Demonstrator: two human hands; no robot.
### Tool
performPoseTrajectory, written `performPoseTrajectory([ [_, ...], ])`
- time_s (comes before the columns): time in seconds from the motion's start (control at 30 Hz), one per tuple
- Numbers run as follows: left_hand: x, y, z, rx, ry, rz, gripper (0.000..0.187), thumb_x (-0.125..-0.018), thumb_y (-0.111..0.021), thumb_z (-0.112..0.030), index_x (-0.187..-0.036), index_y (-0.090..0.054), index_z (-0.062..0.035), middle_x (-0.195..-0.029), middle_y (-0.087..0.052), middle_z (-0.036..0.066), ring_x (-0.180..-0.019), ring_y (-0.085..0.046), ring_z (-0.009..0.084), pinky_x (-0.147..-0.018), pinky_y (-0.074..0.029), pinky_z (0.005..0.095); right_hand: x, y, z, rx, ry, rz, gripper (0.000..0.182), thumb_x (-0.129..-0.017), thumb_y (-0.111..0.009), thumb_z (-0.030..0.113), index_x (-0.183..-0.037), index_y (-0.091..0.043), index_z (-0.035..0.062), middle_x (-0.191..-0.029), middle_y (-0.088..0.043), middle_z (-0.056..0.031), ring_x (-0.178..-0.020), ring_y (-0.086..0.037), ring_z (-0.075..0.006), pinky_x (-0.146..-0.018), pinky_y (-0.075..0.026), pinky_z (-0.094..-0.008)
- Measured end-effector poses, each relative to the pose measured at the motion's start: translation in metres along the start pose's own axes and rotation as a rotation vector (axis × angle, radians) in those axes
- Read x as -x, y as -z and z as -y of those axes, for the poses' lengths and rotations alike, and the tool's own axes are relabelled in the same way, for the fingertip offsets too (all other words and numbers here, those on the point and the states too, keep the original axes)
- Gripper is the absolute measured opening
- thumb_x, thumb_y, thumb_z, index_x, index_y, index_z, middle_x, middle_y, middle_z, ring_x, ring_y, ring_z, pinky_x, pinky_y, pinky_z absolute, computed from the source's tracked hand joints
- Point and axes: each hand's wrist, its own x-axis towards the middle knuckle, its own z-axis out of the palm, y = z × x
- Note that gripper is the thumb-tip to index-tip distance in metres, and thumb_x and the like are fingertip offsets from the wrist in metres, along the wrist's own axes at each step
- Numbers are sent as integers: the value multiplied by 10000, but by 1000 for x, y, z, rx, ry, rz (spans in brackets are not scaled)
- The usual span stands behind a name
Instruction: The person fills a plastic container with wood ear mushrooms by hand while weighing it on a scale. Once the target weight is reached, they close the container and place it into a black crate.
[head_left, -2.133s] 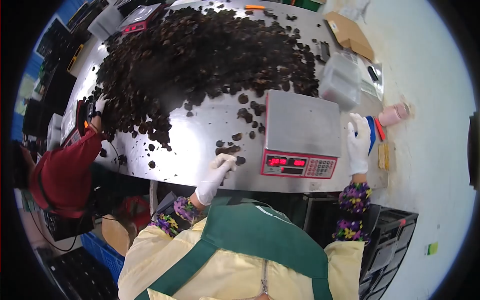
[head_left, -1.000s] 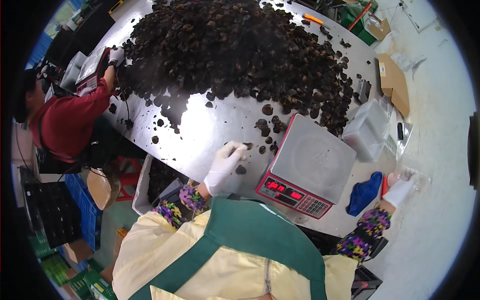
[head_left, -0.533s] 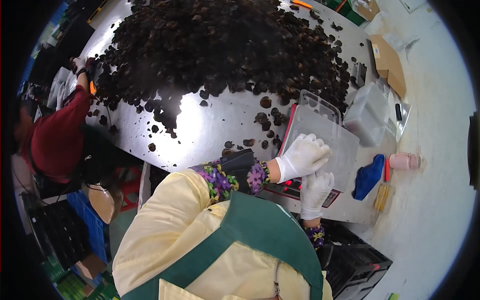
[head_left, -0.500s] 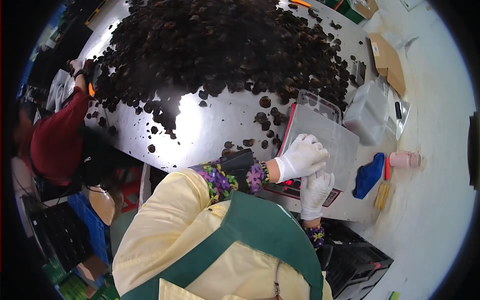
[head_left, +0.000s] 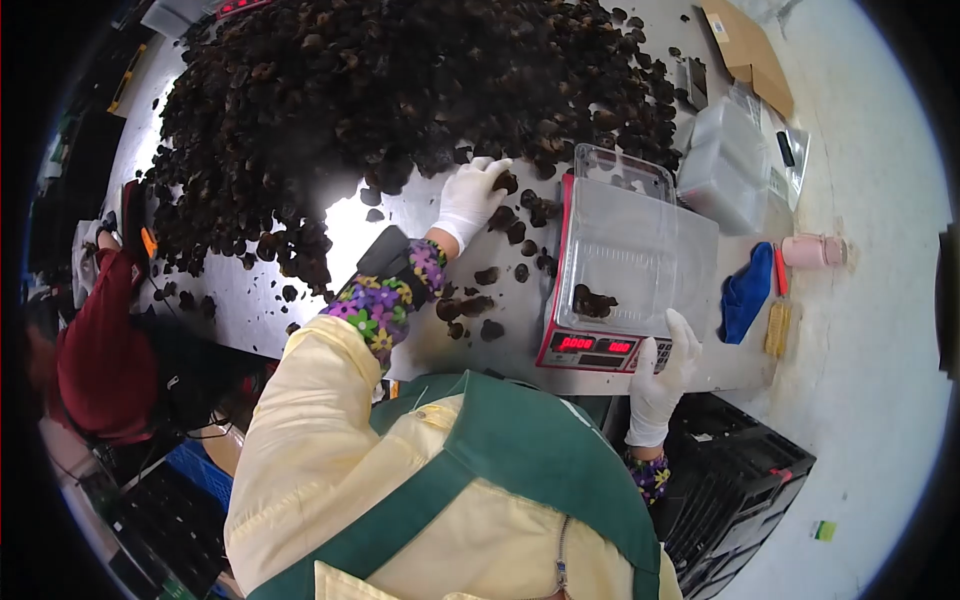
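My left hand [head_left: 470, 200], in a white glove, reaches across the metal table with its fingertips around a dark brown dried fungus piece [head_left: 506, 183]. More loose pieces [head_left: 486, 276] lie near it. My gloved right hand [head_left: 664, 375] has its thumb and fingers apart at the front right corner of a red digital scale [head_left: 550, 348]. On the scale rests an open clear plastic box [head_left: 625, 255], its lid [head_left: 630, 172] folded back. One dark dried fungus piece [head_left: 594, 302] sits inside, and red digits are lit in front.
A big heap of dark dried fungus [head_left: 400, 90] covers the back. Right of the scale are stacked plastic boxes [head_left: 725, 165], a blue cloth-like item [head_left: 746, 295], a brush [head_left: 777, 330] and a pink cup [head_left: 812, 251]. Another person's red sleeve [head_left: 95, 335] is at left.
My left hand has moved from the box, left and away from me, to a loose piece. My right hand has separated from it, beside the scale. The view has shifted; the box interior now shows.
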Motion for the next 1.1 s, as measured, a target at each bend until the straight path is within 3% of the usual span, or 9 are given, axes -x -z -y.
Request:
performPoseTrajectory([
  [0.03,-1,-6,0,-65,-128,-18,184,-828,-687,-178,-1010,-680,-148,-1050,-651,67,-964,-637,311,-818,-524,426,-1,-1,2,6,5,14,502,-836,-648,12,-1329,-566,66,-1280,-574,-143,-1211,-523,-330,-1110,-300,-478],
  [0.2,3,-20,23,-15,-135,188,172,-841,-628,-129,-1012,-642,-138,-992,-651,112,-953,-619,327,-829,-508,449,-4,-2,8,4,23,16,481,-837,-651,9,-1310,-581,68,-1275,-573,-140,-1214,-523,-322,-1090,-324,-465],
  [0.33,23,13,9,218,11,-98,143,-895,-588,-139,-1013,-669,-131,-891,-613,129,-885,-611,353,-788,-502,456,-7,-2,3,-4,47,7,455,-829,-651,-13,-1275,-603,65,-1256,-573,-140,-1166,-531,-328,-1033,-376,-446],
  [0.6,52,2,-3,-18,-143,234,224,-836,-701,-215,-1036,-662,-122,-974,-588,130,-909,-608,350,-771,-517,439,-15,-8,10,-28,104,20,397,-828,-649,-37,-1214,-641,52,-1216,-581,-137,-1092,-535,-315,-959,-422,-418],
  [0.73,45,-11,4,173,7,86,145,-848,-670,-188,-916,-593,-85,-916,-612,139,-903,-611,356,-768,-510,456,-14,-5,6,-31,114,27,374,-827,-649,-42,-1190,-655,48,-1210,-586,-133,-1093,-538,-310,-956,-427,-414],
  [0.8,34,-12,-9,169,292,53,120,-879,-629,-190,-936,-591,-92,-893,-639,128,-895,-614,354,-764,-508,454,-12,-5,2,-37,105,30,370,-827,-649,-44,-1185,-658,47,-1209,-588,-132,-1091,-539,-309,-954,-431,-411],
  [0.87,19,-7,-27,191,266,28,166,-896,-633,-247,-979,-597,-108,-892,-654,125,-905,-611,348,-760,-509,444,-12,-6,0,-39,103,29,365,-828,-647,-47,-1180,-660,47,-1208,-588,-133,-1093,-543,-307,-951,-437,-408],
  [0.97,3,-17,-42,58,-75,125,392,-815,-740,-412,-1071,-641,-132,-976,-641,139,-990,-596,332,-808,-510,435,-13,-5,-3,-36,120,23,361,-830,-646,-50,-1178,-661,46,-1209,-589,-132,-1096,-546,-302,-940,-445,-406],
  [1.1,-1,-31,-45,-161,-97,287,412,-784,-769,-406,-1019,-638,-93,-1016,-596,136,-965,-606,334,-807,-519,426,-12,-1,-4,-13,110,15,358,-833,-643,-53,-1176,-660,45,-1207,-590,-132,-1106,-546,-301,-941,-448,-398],
])
